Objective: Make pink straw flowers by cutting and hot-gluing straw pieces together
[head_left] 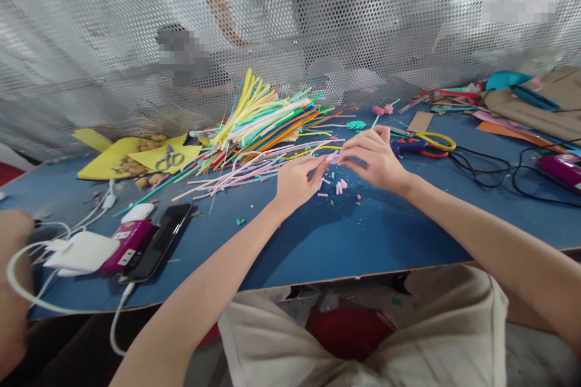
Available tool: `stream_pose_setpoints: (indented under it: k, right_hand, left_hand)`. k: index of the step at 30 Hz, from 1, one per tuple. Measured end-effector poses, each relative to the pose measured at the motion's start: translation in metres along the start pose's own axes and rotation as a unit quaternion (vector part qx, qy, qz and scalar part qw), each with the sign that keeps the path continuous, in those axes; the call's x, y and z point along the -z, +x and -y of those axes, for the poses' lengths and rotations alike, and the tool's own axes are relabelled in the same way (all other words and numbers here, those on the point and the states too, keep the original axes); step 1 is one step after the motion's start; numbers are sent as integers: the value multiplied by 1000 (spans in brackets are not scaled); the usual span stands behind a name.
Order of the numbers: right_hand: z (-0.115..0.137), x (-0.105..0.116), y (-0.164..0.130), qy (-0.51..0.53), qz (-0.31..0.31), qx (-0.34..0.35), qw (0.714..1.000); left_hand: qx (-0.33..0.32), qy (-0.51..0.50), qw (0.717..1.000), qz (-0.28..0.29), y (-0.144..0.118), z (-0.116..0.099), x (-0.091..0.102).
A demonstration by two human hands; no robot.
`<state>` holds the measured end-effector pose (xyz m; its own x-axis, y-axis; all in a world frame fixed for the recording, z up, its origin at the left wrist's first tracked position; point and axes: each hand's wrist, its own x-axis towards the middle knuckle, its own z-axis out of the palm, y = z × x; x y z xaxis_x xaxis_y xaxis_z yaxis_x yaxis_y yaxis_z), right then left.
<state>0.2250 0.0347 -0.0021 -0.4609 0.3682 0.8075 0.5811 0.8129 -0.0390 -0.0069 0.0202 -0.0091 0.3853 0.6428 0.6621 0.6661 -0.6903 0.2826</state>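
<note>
The table [345,242] is dark blue. At upper centre, the straws [263,118] are yellow, green, orange and pink. The paper sheets [109,157] at left are yellow.

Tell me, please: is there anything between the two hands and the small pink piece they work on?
Nothing visible. The left hand and the right hand both pinch the pink piece directly, above cut pink bits on the blue table.

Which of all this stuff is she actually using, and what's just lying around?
In use: left hand and right hand pinching a small pink straw piece; cut pink bits; pile of colourful straws.
Lying about: yellow-handled scissors, black phone, yellow foam sheets.
</note>
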Motion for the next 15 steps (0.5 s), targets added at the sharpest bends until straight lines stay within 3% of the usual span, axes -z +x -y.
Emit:
stream_pose_setpoints:
  k: [11, 15]
  right_hand:
    - [4, -1, 1, 26, 8, -27, 999]
    - [-18, 2, 2, -6, -52, -84, 995]
  left_hand:
    - [9, 8, 1000, 3, -2, 1, -4]
    - [12, 10, 1000, -1, -1, 6, -4]
